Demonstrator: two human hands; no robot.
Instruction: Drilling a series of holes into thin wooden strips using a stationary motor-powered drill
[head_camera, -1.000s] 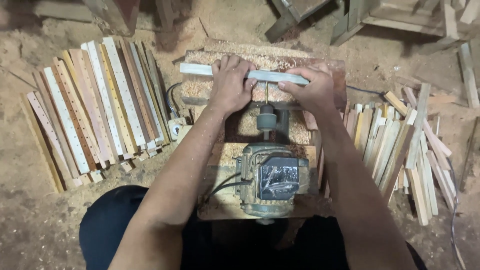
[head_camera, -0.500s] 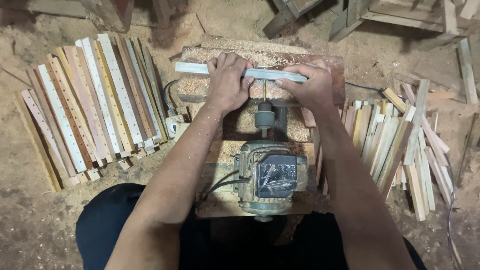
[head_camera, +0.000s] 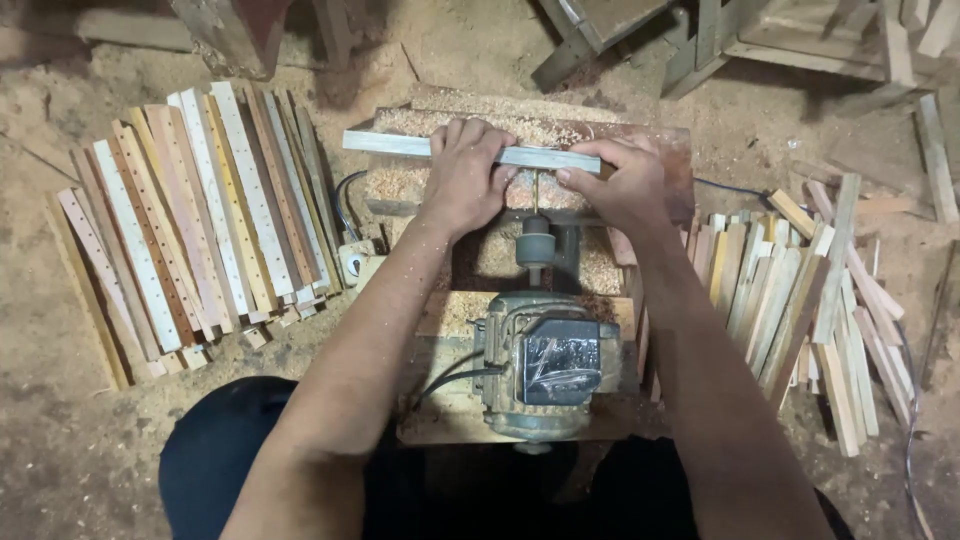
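Both hands (head_camera: 540, 180) cover the wooden strip's (head_camera: 390, 142) middle, hiding where the bit meets it.

Your arms are bare from the elbows down — no sleeves, no gloves, no watch or rings that show. Fine sawdust flecks your left forearm and dusts the back of your left hand (head_camera: 462, 178); your right hand (head_camera: 618, 182) looks cleaner. Below, you wear dark clothing — navy or black — over your lap and knees.
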